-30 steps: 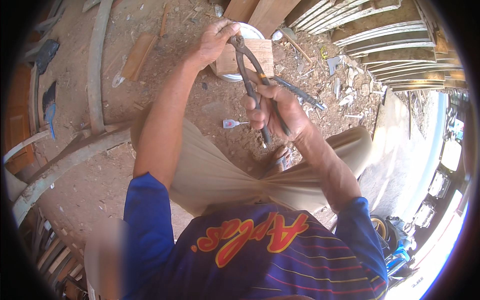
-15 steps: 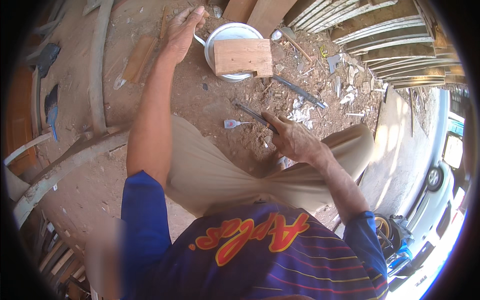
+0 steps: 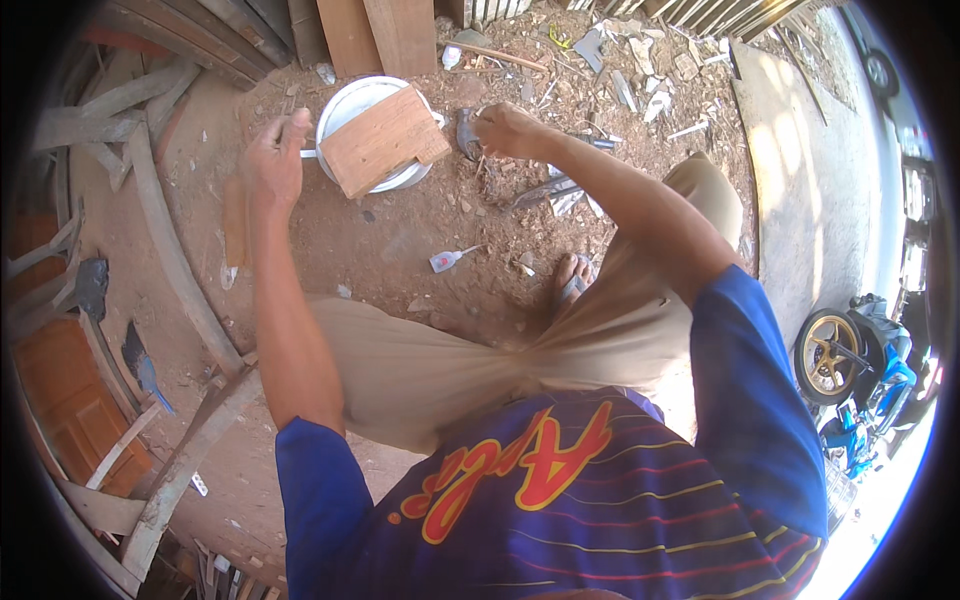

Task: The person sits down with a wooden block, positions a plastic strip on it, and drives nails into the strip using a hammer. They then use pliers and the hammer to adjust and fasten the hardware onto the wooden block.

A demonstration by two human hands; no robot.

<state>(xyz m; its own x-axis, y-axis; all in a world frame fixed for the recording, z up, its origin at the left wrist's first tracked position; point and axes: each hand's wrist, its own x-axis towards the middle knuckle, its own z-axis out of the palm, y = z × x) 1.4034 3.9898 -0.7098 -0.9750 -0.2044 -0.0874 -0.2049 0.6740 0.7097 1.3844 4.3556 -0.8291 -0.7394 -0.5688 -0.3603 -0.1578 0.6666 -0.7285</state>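
A rectangular wooden board (image 3: 385,140) with a notched corner lies across a round white pot (image 3: 338,102) with side handles, on the dirt ground ahead. My left hand (image 3: 274,165) is raised left of the pot, thumb and fingers closed together; whatever they hold is too small to make out. Right of the pot, my right hand (image 3: 512,132) closes on a hammer, its dark head (image 3: 467,133) showing beside the fingers and its handle partly hidden behind my forearm. A flat dark tool with a handle (image 3: 546,191) lies on the ground below that forearm.
A small white squeeze bottle (image 3: 445,261) with a thin nozzle lies between my knees and the pot. Wood scraps and shavings litter the ground at right. Planks (image 3: 400,35) stand behind the pot; curved timbers (image 3: 180,240) are at left, a motorcycle (image 3: 850,360) at right.
My right hand has let go of the flat tool, now on the ground, and moved forward to the hammer. My view has turned right; the board now sits at a different angle on the pot.
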